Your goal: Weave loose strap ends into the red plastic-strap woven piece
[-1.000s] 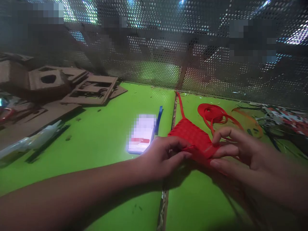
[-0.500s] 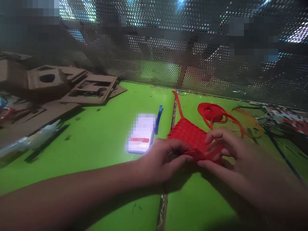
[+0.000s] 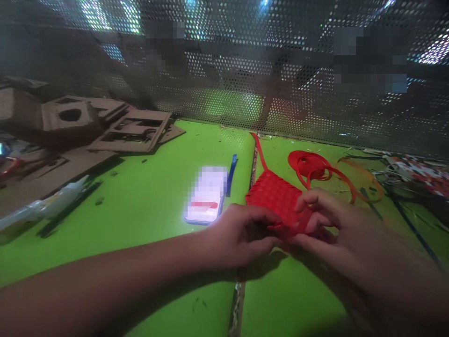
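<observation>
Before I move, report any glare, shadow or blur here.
Head view: the phone screen glares, partly pixelated; bright spots pierce the perforated panel. Head view: shadow darkens the green table below the left forearm. Head view: the right hand looks soft, blurring detail where it meets the red weave.

The flat red panel, woven in a tight checkered pattern from strips (image 3: 275, 194), extends beyond and between the left grip (image 3: 238, 236) and the right grip (image 3: 336, 234). Its far end comes to a blunt point, and small slanted folds line its upper edges. Its near edge is pinched at the left grip's fingertips and bunched up toward the right grip's fingers, which hide part of it. The long narrow red strip (image 3: 260, 152) runs from the far point, away from both grips. The loose coil of flat red strip (image 3: 308, 164) lies on the green counter (image 3: 150, 187) beyond the right grip, its loops partly spread.
</observation>
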### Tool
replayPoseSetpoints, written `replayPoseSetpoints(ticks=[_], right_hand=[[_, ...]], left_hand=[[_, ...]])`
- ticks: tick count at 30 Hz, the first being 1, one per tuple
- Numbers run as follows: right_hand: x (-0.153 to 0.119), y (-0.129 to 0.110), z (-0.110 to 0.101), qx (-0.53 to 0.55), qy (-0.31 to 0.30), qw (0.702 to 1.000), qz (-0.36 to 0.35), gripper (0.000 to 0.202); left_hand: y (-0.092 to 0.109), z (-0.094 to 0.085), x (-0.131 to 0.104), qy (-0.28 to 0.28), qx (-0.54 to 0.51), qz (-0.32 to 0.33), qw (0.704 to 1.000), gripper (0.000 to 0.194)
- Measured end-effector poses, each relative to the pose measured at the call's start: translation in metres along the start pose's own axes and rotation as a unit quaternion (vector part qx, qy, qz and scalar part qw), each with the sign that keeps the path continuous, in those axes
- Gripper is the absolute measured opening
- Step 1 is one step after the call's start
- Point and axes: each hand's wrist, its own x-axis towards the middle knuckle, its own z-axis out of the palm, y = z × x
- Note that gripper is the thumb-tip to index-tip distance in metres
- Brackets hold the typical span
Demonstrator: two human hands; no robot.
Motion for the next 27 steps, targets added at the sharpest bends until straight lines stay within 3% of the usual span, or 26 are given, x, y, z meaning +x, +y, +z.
replayPoseSetpoints(ticks=[12, 19, 27], right_hand=[[0.003, 0.003, -0.004, 0.052, -0.003, 0.999, -0.005, 0.024], [0.003, 0.008, -0.018, 0.099, -0.049, 0.994, 0.007, 0.026], [0.0, 0.002, -0.008, 0.073, 0.04, 0.996, -0.014, 0.034]], left_hand=[[0.005, -0.003, 0.001, 0.032, 0.051, -0.005, 0.998, 0.023], [0.003, 0.001, 0.002, 0.04, -0.017, -0.02, 0.999, 0.019], [0.001, 0.003, 0.003, 0.042, -0.116, -0.048, 0.991, 0.013]])
